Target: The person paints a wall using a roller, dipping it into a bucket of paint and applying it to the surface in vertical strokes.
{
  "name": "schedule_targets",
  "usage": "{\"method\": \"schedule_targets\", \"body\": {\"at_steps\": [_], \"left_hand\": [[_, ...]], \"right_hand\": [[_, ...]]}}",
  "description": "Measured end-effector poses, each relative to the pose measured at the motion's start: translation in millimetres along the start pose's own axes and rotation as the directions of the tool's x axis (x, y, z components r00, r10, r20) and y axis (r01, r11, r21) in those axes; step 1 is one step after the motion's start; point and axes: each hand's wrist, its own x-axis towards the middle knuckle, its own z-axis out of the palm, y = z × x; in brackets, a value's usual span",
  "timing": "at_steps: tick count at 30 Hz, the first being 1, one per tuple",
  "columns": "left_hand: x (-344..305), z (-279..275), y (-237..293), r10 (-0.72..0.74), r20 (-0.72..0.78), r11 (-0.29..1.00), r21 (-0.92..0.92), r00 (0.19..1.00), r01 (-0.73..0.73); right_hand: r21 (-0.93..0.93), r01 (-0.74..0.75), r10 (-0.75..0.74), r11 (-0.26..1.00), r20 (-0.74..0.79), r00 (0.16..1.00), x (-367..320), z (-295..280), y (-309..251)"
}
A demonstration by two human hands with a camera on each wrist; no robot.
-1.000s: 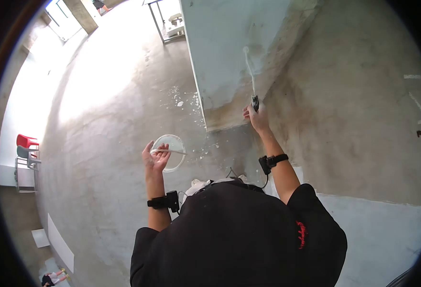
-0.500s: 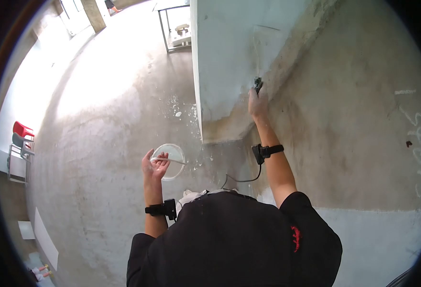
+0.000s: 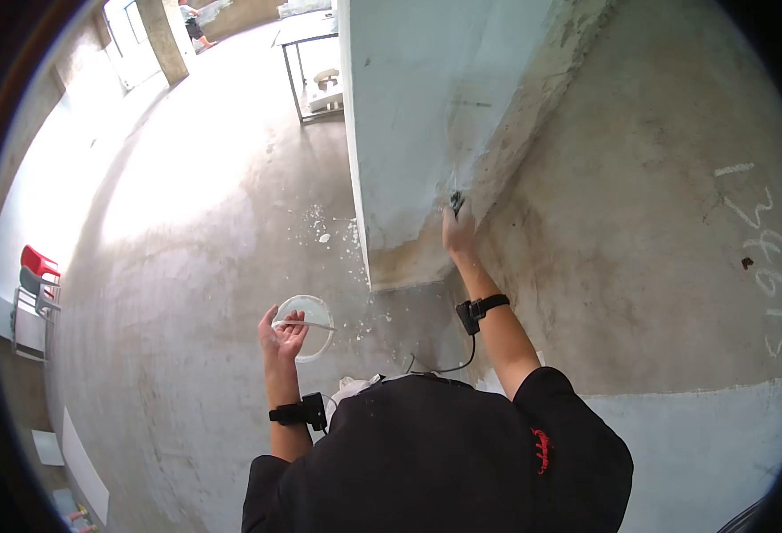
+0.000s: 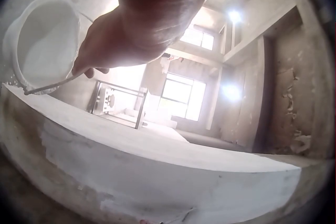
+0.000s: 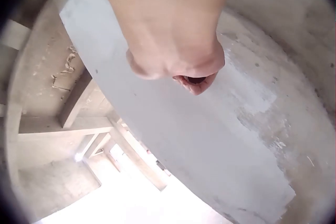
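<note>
My left hand (image 3: 282, 338) grips the thin bail handle (image 4: 52, 86) of a white bucket (image 4: 14, 45), which hangs below the fingers. Pale material coats the bucket's inside. Stretched forward, my right hand (image 3: 458, 233) holds a trowel (image 3: 456, 202) at the wall (image 3: 408, 169); its blade blends into the pale surface. In the right wrist view the fingers curl around a dark handle end (image 5: 196, 80), and the hand hides the rest of the tool. A light grey-white coat covers most of this wall, with bare brownish patches along its lower and right edges.
White splashes (image 3: 323, 237) dot the concrete floor near the wall's corner. A metal-framed table (image 3: 306, 35) stands beyond that corner. Red and grey chairs (image 3: 39, 260) are far left. Another person (image 3: 195, 25) is at the back. Chalk marks (image 3: 768, 275) cover the right wall.
My right hand moved up the wall with the trowel, then came back down and slightly left. The left hand keeps holding the bucket. The head view has shifted.
</note>
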Motion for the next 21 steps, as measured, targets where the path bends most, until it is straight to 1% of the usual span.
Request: {"method": "schedule_targets", "body": {"at_steps": [2, 3, 5, 9, 11, 12, 14, 15, 17, 18, 20, 21], "left_hand": [[-2, 1, -1, 0.004, -0.005, 1.000, 0.004, 1.000, -0.004], [-2, 2, -1, 0.009, -0.009, 1.000, 0.005, 1.000, -0.009], [-2, 2, -1, 0.008, -0.009, 1.000, 0.016, 1.000, -0.008], [-2, 1, 0, -0.006, 0.020, 1.000, 0.021, 1.000, 0.006], [0, -1, 1, -0.007, 0.017, 1.000, 0.028, 1.000, 0.006], [1, -2, 1, -0.008, 0.015, 0.999, 0.032, 1.000, 0.007], [-1, -1, 1, -0.017, 0.020, 0.999, 0.029, 1.000, 0.016], [-2, 0, 1, -0.022, 0.030, 1.000, 0.022, 0.999, 0.021], [-3, 2, 1, -0.028, 0.017, 0.999, 0.023, 0.999, 0.028], [-3, 3, 1, -0.030, 0.008, 0.999, 0.020, 1.000, 0.030], [-3, 3, 1, -0.033, 0.012, 0.999, 0.034, 0.999, 0.033], [-3, 3, 1, -0.033, 0.015, 0.999, 0.044, 0.999, 0.032]], "right_hand": [[-0.051, -0.113, 0.115, 0.992, 0.039, 0.993, -15, 4, 15], [-0.050, -0.114, 0.116, 0.992, 0.036, 0.993, -23, 6, 22], [-0.080, -0.239, 0.243, 0.968, 0.053, 0.968, -34, 8, 32], [-0.049, -0.252, 0.255, 0.966, 0.066, 0.965, -31, 9, 21], [0.099, -0.124, 0.122, 0.987, 0.027, 0.992, -15, 8, -3], [0.096, -0.131, 0.129, 0.987, 0.025, 0.991, -2, 8, -4], [0.069, -0.056, 0.057, 0.996, -0.020, 0.998, 21, 9, -5], [0.066, -0.060, 0.062, 0.996, -0.021, 0.998, 21, 6, -11], [-0.002, -0.115, 0.115, 0.993, 0.007, 0.993, 22, -2, -27], [-0.004, -0.118, 0.118, 0.993, 0.003, 0.993, 14, -5, -26], [-0.127, -0.099, 0.102, 0.987, 0.023, 0.994, -11, -9, -21], [-0.126, -0.095, 0.099, 0.987, 0.022, 0.995, -19, -8, -3]]}}
